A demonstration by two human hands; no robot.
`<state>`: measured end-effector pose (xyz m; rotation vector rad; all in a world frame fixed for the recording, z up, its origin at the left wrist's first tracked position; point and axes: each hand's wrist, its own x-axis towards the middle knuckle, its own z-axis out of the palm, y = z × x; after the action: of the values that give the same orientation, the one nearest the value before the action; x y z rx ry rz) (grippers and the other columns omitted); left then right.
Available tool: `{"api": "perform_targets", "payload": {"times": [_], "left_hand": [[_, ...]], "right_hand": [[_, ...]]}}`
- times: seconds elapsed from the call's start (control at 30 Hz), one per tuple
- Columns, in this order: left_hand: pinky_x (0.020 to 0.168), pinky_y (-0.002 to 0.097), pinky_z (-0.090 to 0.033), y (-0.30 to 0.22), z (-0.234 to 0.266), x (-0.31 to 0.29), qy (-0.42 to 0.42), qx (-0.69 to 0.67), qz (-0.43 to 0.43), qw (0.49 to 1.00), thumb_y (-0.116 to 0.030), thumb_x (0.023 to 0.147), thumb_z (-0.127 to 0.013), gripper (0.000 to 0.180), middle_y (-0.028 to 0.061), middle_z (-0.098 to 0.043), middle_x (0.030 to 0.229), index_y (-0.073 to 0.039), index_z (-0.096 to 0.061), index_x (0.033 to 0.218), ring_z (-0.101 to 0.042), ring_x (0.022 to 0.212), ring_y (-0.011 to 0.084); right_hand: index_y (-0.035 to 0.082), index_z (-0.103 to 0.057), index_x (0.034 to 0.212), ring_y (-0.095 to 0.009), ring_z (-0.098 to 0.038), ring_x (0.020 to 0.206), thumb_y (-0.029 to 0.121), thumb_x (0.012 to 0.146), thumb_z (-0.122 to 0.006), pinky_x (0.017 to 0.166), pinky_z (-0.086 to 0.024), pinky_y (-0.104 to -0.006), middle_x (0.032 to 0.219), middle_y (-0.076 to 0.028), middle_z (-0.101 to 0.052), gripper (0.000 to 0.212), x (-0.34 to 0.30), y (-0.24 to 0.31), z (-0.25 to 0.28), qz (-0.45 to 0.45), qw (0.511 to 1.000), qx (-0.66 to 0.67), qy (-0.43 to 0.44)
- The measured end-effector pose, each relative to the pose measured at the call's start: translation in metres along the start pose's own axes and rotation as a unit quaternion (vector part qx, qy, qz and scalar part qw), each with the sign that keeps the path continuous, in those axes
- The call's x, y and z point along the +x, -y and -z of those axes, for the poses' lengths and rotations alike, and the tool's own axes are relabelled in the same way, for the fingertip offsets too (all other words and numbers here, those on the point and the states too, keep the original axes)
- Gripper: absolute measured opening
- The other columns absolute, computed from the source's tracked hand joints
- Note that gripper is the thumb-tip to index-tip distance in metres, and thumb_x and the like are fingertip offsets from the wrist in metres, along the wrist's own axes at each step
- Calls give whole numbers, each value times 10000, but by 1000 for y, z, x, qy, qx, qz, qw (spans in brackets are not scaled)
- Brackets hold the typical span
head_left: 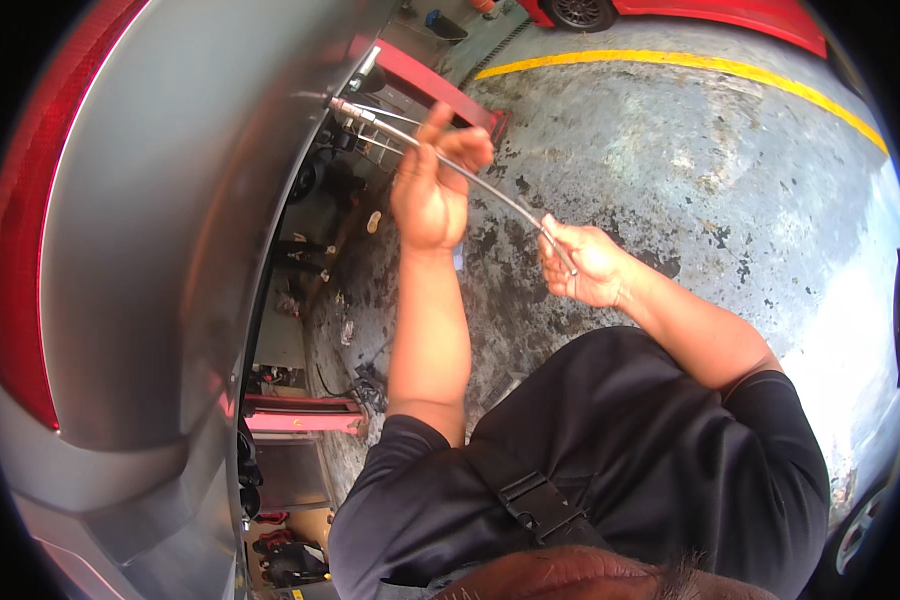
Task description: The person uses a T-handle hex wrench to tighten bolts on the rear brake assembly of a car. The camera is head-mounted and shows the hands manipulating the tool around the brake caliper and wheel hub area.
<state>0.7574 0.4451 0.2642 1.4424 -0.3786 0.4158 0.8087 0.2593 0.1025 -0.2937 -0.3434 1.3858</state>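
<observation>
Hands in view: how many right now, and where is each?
2: the left hand is open at the metal bar, nearer the grey car; the right hand grips the bar's far end. No others show.

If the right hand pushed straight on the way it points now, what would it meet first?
Probably the left hand, up ahead along the metal rod that the right hand grips; exact depth is unclear.

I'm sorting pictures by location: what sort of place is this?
Probably a car repair workshop: a grey vehicle body close by, red metal beams near it that look like lift arms, and a long metal rod in the right hand.
</observation>
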Motion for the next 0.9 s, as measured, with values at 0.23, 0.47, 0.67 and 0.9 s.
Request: {"api": "perform_targets", "payload": {"times": [0.23, 0.47, 0.67, 0.9], "left_hand": [[984, 422, -573, -9, -4, -22, 12, 159, 49, 986, -300, 1109, -560, 445, 207, -763, 1142, 31, -587, 1405, -746, 1046, 279], [704, 259, -555, 7, -9, -16, -117, 185, 7, 976, -154, 990, -771, 153, 94, -773, 952, -36, -715, 1070, -733, 859, 151], [624, 231, -458, 17, -29, -9, -198, 262, -49, 943, -210, 970, -814, 229, -5, -662, 788, -76, -638, 911, -590, 698, 72], [606, 237, -444, 9, -52, -2, -193, 318, -54, 927, -211, 1002, -776, 225, -18, -616, 750, -71, -627, 909, -546, 655, 59]], "right_hand": [[123, -584, 761, -138, -433, 560, 596, 1065, -543, 582, -392, -310, 637, 16, -460, 564, -5, -4, 0, -60, 997, 13, 50], [123, -666, 934, -96, -512, 609, 550, 1121, -428, 615, -457, -279, 670, 51, -532, 524, -7, 11, 12, 67, 992, -43, -101], [153, -366, 1609, -81, -576, 834, 146, 1055, -644, 719, -519, -260, 1147, -13, -608, 620, -20, 3, 8, 231, 932, -241, -139], [47, -681, 1153, -102, -576, 843, 252, 1098, -616, 743, -508, -284, 989, -12, -623, 223, 9, -10, 21, 295, 907, -297, -49]]}}
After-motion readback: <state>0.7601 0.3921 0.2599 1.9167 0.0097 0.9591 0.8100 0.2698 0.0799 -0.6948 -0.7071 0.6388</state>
